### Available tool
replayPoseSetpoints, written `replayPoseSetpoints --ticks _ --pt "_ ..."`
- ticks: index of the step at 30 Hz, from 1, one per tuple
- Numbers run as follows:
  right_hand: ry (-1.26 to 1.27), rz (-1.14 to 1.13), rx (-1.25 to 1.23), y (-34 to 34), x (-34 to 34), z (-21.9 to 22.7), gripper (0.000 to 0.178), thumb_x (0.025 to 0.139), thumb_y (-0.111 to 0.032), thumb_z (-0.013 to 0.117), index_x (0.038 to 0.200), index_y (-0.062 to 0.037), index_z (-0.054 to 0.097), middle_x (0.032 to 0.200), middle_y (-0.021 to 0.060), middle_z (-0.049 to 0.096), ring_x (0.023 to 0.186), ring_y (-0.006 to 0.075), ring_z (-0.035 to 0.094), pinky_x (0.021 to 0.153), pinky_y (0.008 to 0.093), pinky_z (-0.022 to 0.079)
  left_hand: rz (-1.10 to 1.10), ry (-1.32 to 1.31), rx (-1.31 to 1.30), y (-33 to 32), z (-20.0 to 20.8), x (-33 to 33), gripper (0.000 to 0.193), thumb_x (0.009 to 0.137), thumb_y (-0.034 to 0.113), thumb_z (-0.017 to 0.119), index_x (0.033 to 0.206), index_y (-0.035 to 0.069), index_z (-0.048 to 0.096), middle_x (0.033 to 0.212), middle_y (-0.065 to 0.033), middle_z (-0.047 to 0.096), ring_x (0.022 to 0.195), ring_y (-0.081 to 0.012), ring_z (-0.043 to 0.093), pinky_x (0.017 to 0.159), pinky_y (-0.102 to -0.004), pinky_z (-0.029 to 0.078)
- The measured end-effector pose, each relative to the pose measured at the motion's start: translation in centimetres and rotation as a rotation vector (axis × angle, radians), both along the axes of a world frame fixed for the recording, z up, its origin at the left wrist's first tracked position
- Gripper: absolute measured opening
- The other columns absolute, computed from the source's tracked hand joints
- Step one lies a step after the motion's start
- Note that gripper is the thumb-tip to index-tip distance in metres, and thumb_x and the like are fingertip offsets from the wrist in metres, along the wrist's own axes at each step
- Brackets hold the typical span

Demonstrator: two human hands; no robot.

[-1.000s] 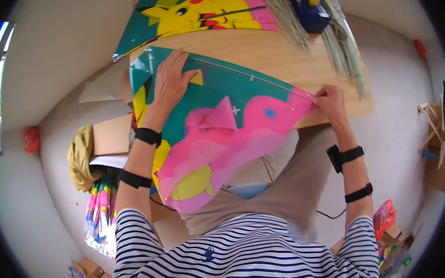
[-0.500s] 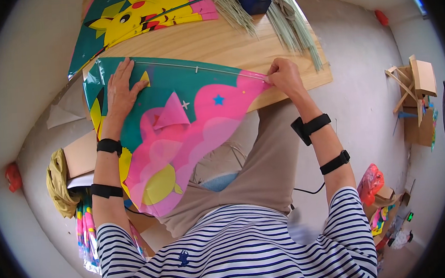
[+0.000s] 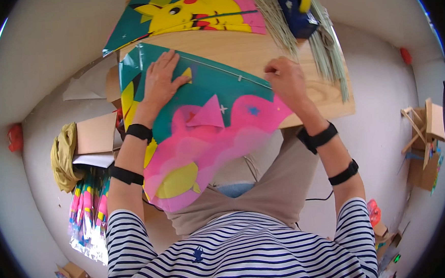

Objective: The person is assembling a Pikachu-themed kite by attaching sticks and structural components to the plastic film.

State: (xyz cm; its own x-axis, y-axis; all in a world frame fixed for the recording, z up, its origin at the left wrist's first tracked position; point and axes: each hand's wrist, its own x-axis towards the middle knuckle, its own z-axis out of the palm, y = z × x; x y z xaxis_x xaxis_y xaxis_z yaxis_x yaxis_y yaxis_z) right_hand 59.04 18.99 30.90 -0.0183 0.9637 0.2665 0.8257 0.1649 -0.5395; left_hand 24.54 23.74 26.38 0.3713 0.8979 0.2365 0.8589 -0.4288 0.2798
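A teal and pink kite sail (image 3: pixel 205 71) of thin film lies over the near edge of the wooden table, its lower part hanging over my lap. Along its far edge runs a thin pale rod (image 3: pixel 210 64) with a small white clip. My left hand (image 3: pixel 162 81) rests flat on the sail's left part, fingers stretched out, beside a yellow patch. My right hand (image 3: pixel 288 81) is just beyond the sail's right corner, over the bare wood. Its fingers are curled together; what they hold, if anything, is hidden. A loose pink flap (image 3: pixel 211 114) stands up mid-sail.
Another kite sail (image 3: pixel 194 16) with a yellow cartoon figure lies at the table's far side. Bundles of thin pale rods (image 3: pixel 328 56) and a dark blue tape dispenser (image 3: pixel 299 17) with yellow tape sit at the far right. Left of me are cardboard (image 3: pixel 96 132) and a mustard cloth (image 3: pixel 65 156).
My right hand has let go of the sail's pink right corner and moved up off it. My left hand stays flat on the sail. The whole view has shifted, with the table further right.
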Motion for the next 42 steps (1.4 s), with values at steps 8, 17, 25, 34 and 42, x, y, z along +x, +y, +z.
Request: replayPoseSetpoints --ticks 8,17,25,34,42 --pt "0.01 0.251 0.028 9.1 -14.7 -4.0 0.009 0.072 -0.008 0.059 0.076 -0.0078 0.068 0.083 0.0154 0.068 0.084 0.0381 0.065 0.072 0.0496 0.051 0.004 -0.078 0.017 -0.1 -0.1 0.7 0.07 0.08 0.036 0.077 0.138 0.004 0.054 0.149 -0.0107 0.046 0.141 -0.0294 0.04 0.114 -0.0526 0.03" --pt "-0.109 0.306 0.104 10.8 -18.0 -5.8 0.006 0.075 -0.005 0.058 0.078 -0.0047 0.063 0.085 0.0186 0.064 0.084 0.0416 0.062 0.072 0.0531 0.049 0.038 -0.082 0.018 -0.4 -0.4 0.6 0.069 0.08 0.036 0.077 0.137 0.004 0.055 0.15 -0.0091 0.046 0.142 -0.0284 0.039 0.115 -0.0519 0.029" --pt "-0.231 0.374 0.118 8.5 -14.0 -5.0 0.012 0.071 -0.004 0.065 0.083 -0.0049 0.064 0.088 0.018 0.064 0.084 0.0393 0.066 0.072 0.0484 0.053 0.037 -0.092 -0.018 -0.4 -0.1 0.5 0.07 0.08 0.037 0.077 0.139 0.005 0.054 0.152 -0.0092 0.045 0.143 -0.0273 0.038 0.116 -0.0505 0.027" --pt "-0.33 0.307 -0.082 5.8 -9.5 -3.7 0.009 0.072 -0.003 0.06 0.08 -0.0029 0.065 0.088 0.0189 0.064 0.085 0.0399 0.065 0.072 0.0485 0.053 0.041 -0.038 -0.04 -0.5 0.3 0.5 0.071 0.084 0.042 0.073 0.141 0.006 0.051 0.153 -0.0085 0.043 0.144 -0.0271 0.035 0.117 -0.0487 0.026" --pt "-0.211 0.247 -0.049 4.5 -5.9 -4.1 0.008 0.073 -0.003 0.058 0.076 -0.0049 0.065 0.085 0.0179 0.065 0.084 0.0392 0.065 0.072 0.0487 0.052 0.027 -0.059 -0.032 -0.1 0.0 0.4 0.073 0.082 0.039 0.076 0.141 0.005 0.051 0.152 -0.0118 0.042 0.144 -0.0311 0.033 0.117 -0.0485 0.027"
